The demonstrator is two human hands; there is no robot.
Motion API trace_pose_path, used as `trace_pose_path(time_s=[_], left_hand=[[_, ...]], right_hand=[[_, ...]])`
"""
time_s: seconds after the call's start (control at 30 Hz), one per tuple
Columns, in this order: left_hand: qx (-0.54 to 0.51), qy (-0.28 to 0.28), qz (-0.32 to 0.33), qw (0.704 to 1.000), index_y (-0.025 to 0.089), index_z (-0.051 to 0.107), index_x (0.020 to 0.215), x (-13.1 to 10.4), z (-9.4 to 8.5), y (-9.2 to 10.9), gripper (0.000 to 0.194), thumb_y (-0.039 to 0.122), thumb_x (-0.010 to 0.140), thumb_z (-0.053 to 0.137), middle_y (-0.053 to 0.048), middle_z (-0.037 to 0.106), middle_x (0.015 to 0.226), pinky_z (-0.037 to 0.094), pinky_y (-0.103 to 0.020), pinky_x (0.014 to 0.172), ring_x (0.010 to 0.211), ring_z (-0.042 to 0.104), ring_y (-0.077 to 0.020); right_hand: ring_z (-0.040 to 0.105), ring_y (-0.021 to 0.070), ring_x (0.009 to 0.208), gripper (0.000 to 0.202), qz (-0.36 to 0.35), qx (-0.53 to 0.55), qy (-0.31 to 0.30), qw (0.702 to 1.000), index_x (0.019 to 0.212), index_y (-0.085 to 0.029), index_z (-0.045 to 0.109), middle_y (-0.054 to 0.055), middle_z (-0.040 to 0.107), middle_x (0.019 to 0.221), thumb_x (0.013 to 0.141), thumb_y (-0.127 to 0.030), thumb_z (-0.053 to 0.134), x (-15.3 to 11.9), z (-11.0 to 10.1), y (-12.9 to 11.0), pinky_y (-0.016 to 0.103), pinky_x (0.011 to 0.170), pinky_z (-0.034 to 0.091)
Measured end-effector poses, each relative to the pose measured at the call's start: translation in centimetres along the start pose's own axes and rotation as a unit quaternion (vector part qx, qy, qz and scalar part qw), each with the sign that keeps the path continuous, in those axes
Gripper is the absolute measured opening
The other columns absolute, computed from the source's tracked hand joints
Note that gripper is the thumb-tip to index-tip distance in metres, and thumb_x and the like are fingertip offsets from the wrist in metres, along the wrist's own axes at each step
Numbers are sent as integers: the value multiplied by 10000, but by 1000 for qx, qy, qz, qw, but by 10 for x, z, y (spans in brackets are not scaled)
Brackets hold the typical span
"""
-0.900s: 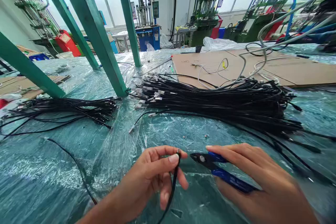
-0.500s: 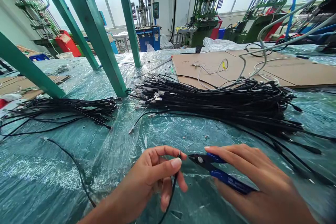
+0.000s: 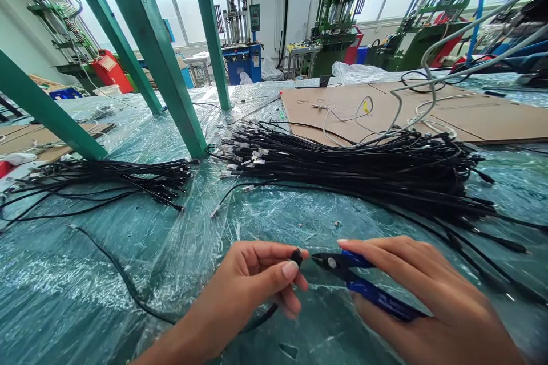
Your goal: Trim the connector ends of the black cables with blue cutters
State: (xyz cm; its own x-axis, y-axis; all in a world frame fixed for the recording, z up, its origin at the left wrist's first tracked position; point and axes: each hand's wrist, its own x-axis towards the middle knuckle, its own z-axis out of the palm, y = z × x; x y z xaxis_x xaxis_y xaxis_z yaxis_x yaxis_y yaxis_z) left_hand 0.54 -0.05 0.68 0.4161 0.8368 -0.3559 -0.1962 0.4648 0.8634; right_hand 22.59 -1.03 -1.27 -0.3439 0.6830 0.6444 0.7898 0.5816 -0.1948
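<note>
Pinching the moulded black plug end of a thin black cable (image 3: 296,256) between thumb and forefinger, the left hand (image 3: 248,291) is closed on it near the frame's 6 o'clock. At its 3 o'clock, the right hand (image 3: 428,296) grips blue-handled flush cutters (image 3: 363,285), tip just beside the plug. At 12 o'clock lies a large bundle of black cables (image 3: 363,168) on the green plastic-wrapped table (image 3: 64,285).
</note>
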Motion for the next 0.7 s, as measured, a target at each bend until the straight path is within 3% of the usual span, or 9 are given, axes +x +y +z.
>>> trace_pose_path(time_s=[0.3, 0.7], left_hand=[[26, 90, 14, 995, 128, 691, 763, -3, 5, 1, 179, 257, 700, 799, 2, 701, 616, 465, -149, 474, 450, 608, -67], [40, 105, -11, 994, 142, 636, 773, -3, 3, 1, 144, 233, 729, 738, 12, 695, 539, 396, -141, 396, 361, 584, -74]], right_hand=[[629, 151, 752, 280, -12, -5, 22, 1000, 1064, -252, 614, 4, 665, 850, 803, -184, 542, 1, 1, -2, 286, 654, 502], [634, 163, 734, 263, -10, -5, 22, 1000, 1040, -254, 632, 7, 672, 833, 800, -200, 539, 4, 1, -2, 298, 632, 509]])
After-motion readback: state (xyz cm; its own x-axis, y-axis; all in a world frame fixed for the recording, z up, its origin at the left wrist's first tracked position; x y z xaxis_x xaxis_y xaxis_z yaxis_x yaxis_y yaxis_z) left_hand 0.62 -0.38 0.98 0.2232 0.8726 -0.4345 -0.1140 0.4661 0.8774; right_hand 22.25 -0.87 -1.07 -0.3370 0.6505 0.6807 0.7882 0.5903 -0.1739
